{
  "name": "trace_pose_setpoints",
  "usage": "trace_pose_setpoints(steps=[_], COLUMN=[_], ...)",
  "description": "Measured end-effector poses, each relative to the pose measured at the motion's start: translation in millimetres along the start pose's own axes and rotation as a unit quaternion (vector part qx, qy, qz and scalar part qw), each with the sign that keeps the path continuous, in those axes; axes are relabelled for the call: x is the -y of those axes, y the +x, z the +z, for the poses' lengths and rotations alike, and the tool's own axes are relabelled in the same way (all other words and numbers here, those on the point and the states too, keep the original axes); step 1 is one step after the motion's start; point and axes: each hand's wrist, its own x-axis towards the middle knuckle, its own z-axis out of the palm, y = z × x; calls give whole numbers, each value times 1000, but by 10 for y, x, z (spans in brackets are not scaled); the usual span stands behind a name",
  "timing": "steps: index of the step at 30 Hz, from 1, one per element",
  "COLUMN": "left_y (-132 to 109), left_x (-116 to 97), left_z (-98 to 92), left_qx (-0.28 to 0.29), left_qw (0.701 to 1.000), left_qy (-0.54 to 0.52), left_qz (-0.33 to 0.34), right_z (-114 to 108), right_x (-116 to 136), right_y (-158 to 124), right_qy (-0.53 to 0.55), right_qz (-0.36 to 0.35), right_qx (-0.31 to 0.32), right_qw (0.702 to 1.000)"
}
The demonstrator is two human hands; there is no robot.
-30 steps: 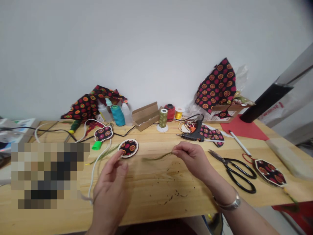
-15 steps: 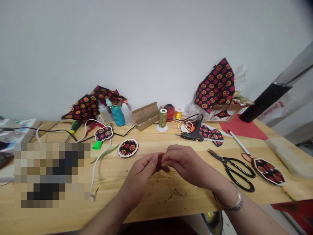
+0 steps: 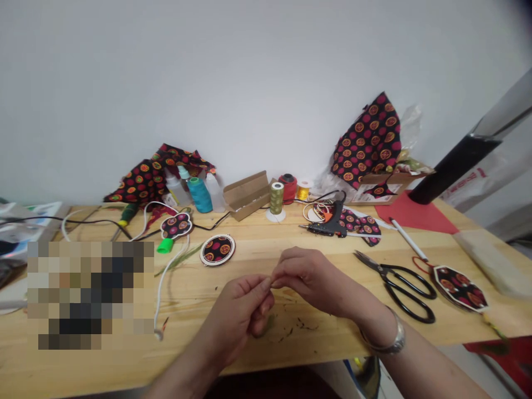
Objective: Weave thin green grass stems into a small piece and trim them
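Note:
My left hand [image 3: 245, 307] is closed, thumb pressed on curled fingers, over the front middle of the wooden table. My right hand [image 3: 305, 277] pinches at the same spot, its fingertips meeting the left thumb tip. Whatever lies between the fingertips is too small to make out. Behind the left hand lies a round fabric-covered piece [image 3: 217, 250] with a pale rim. Black-handled scissors [image 3: 394, 280] rest to the right of my right hand. Dark thread scraps [image 3: 297, 327] are scattered on the wood below the hands.
A glue gun [image 3: 330, 221], a green thread spool [image 3: 276, 199] and an open cardboard box [image 3: 247, 195] stand toward the wall. An octagonal fabric piece [image 3: 460, 288] lies at right. A white cable [image 3: 161, 293] and a flower-shaped piece [image 3: 177, 225] are at left.
My left hand has turned and its fingers have curled in more. Both hands' fingertips have shifted slightly down and left, and now meet in a tighter pinch.

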Motion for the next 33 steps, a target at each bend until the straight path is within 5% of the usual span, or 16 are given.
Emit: trace_pose_setpoints(steps=[6,18,26,33], left_y=[-11,-78,-90,-59], left_x=[35,33,55,118], left_z=[-37,-89,-103,-110], left_qx=[-1,-129,-164,-189], left_qw=[999,991,986,981], left_qy=[-38,-30,-5,-27], left_qz=[-28,14,41,36], right_z=[-15,-184,-281,-392], right_x=[-55,-189,-376,-542], right_y=[9,171,476,847], right_qy=[31,-55,-150,-75], right_qz=[3,-30,-79,-43], right_qx=[-13,9,-72,-128], right_qw=[999,998,983,988])
